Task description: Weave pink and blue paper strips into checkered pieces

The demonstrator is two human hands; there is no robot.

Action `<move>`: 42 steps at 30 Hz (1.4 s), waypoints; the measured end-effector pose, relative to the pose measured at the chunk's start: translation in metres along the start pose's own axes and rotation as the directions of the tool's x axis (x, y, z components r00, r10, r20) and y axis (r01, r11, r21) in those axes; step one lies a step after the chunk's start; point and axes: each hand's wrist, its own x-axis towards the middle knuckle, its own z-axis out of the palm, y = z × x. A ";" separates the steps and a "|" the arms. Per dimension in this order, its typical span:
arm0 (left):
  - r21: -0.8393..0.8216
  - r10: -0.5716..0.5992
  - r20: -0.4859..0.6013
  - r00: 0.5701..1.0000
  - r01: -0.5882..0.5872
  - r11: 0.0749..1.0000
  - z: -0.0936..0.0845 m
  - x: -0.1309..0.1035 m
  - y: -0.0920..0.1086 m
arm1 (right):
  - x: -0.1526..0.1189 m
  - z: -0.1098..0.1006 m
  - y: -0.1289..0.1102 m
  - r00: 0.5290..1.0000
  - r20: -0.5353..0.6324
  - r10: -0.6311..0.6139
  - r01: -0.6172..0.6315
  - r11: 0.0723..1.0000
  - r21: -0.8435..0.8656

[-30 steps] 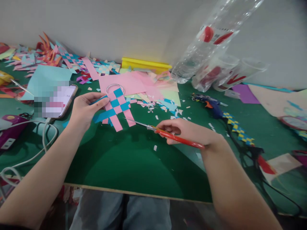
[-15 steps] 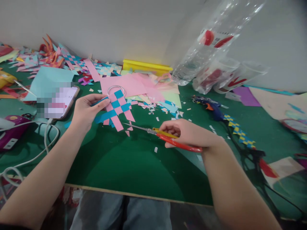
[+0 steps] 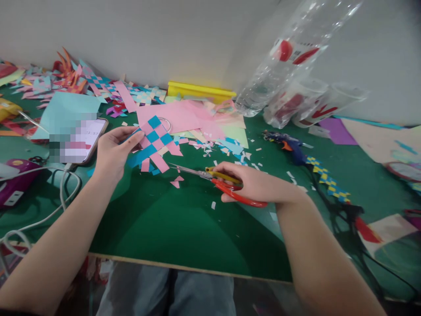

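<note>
Between thumb and fingers, my left hand [image 3: 116,151] pinches a woven paper piece [image 3: 154,141] of pink and blue strips in a checkered pattern. Loose strip ends stick out along its lower side. My right hand [image 3: 245,182] grips a pair of scissors [image 3: 199,172] with red and yellow handles. The blades point left, slightly parted, just right of the weave's lower strip ends and apart from them. Small pink offcuts [image 3: 176,182] lie on the green table below the blade tips. A metal ring [image 3: 167,124] lies partly hidden behind the weave.
Pink paper sheets [image 3: 184,115] and scraps lie behind my hands, before a yellow strip [image 3: 200,91]. A phone [image 3: 83,140] with a white cable sits left. A plastic bottle [image 3: 279,66], plastic cups [image 3: 329,105] and a glue gun [image 3: 289,147] with its cord are right.
The woven paper has shifted slightly left and up with my left hand. My right hand has drawn a little left, and the scissors have turned slightly.
</note>
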 end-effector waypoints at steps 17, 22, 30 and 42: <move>0.000 0.030 0.104 0.994 -0.031 1.000 0.005 -0.008 0.004 | -0.002 0.004 -0.008 1.000 -0.009 0.010 -0.011 1.000 -0.008; -0.009 0.021 0.115 0.993 -0.020 1.000 0.009 -0.011 0.005 | -0.003 0.005 -0.009 1.000 0.017 0.024 -0.024 1.000 0.014; 0.010 -0.021 0.126 0.992 0.020 1.000 0.010 -0.013 0.005 | -0.002 0.005 -0.009 0.999 0.043 0.005 -0.008 0.998 0.060; 0.015 -0.024 0.142 0.990 0.022 1.000 0.010 -0.014 0.004 | -0.002 0.005 -0.013 0.995 0.102 0.008 -0.023 0.990 0.139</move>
